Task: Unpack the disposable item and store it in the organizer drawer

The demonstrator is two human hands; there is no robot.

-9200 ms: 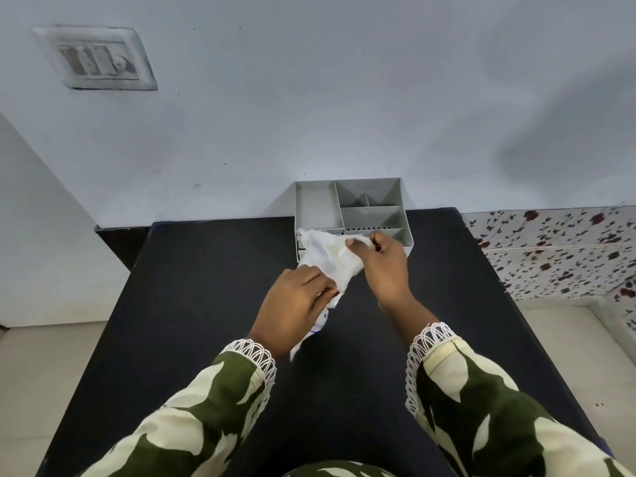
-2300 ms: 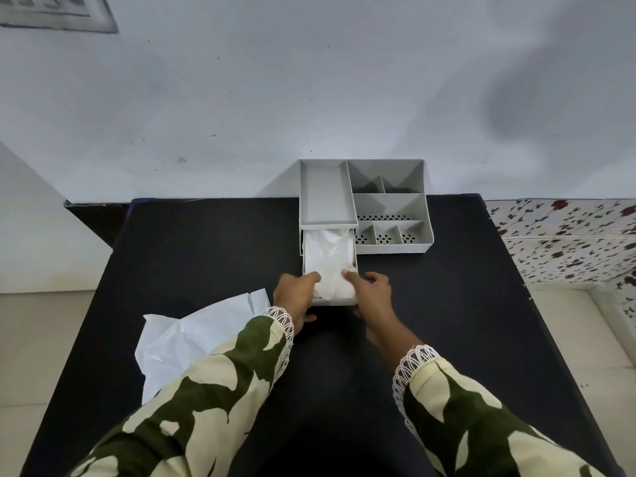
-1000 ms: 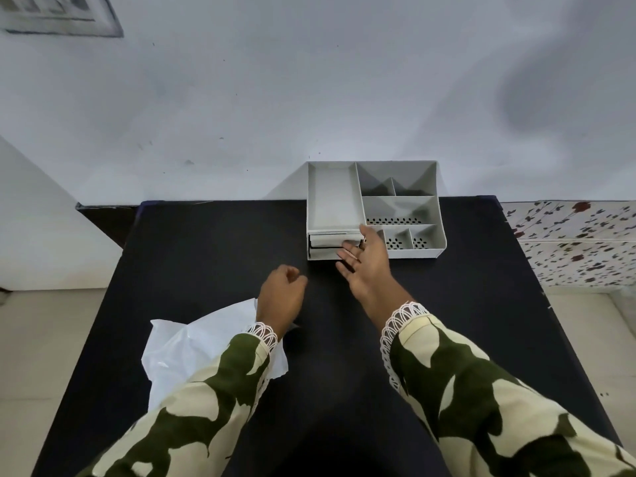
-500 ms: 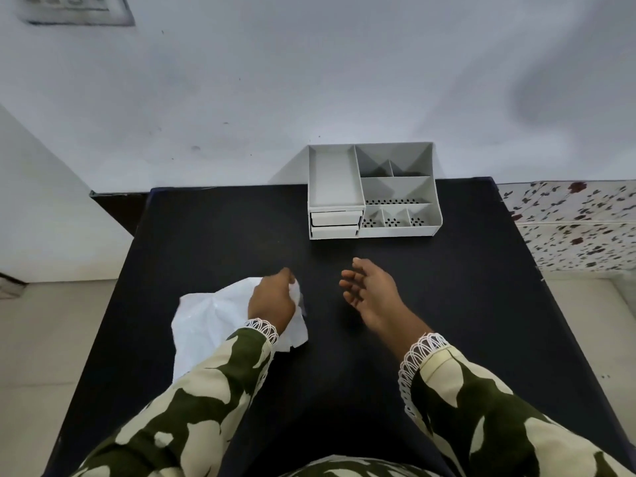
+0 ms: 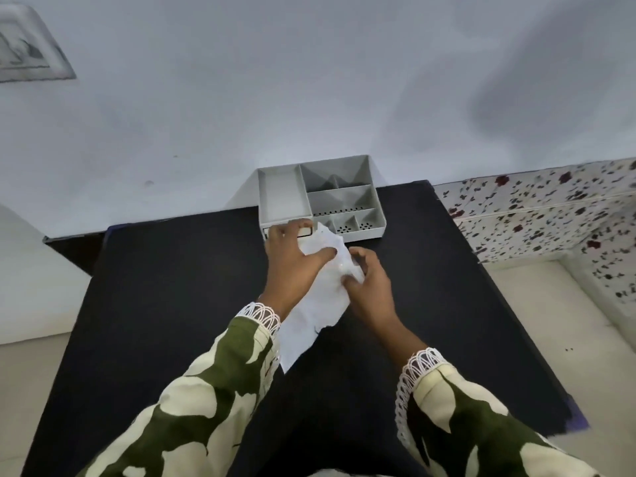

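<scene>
A grey plastic organizer [image 5: 344,192] with several open compartments stands at the far edge of the black table [image 5: 172,287], against the wall. Its small drawer [image 5: 304,231] at the front left is pushed in and partly hidden by my left hand. Both hands hold a crumpled white plastic wrapper [image 5: 320,297] just in front of the organizer. My left hand [image 5: 290,261] grips the wrapper's upper part, its fingers reaching toward the drawer front. My right hand [image 5: 370,287] pinches the wrapper's right edge. The wrapper's lower end hangs down toward my left sleeve.
A light wall rises right behind the organizer. A speckled tiled ledge [image 5: 550,215] lies to the right of the table, and pale floor [image 5: 568,332] shows beyond the table's right edge. A switch plate [image 5: 24,53] sits on the wall at upper left.
The drawer with the white item was pushed shut. My left hand picked the wrapper up from the table's left side and brought it before the organizer, where my right hand took hold too.
</scene>
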